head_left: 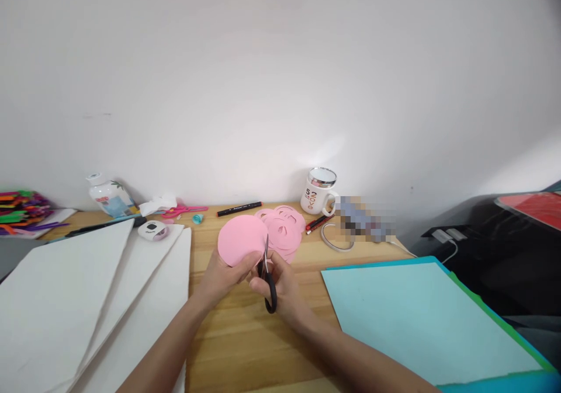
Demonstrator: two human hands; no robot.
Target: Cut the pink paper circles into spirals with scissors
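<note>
A round pink paper disc (242, 238) is pinched at its lower edge by my left hand (228, 273), raised above the wooden table. My right hand (283, 282) is closed on a pair of black-handled scissors (270, 294), with the blades pointing up at the disc's right edge. Whether the blades are parted I cannot tell. Just behind the hands, several pink paper spirals and rings (284, 229) lie overlapping on the table.
White sheets (162, 294) cover the left side; pale blue sheets (421, 317) lie at right. Along the wall are a white bottle (111, 194), a black marker (239, 209), a white mug (316, 197) and a cable loop (337, 247). A correction tape (152, 229) rests on the white sheets.
</note>
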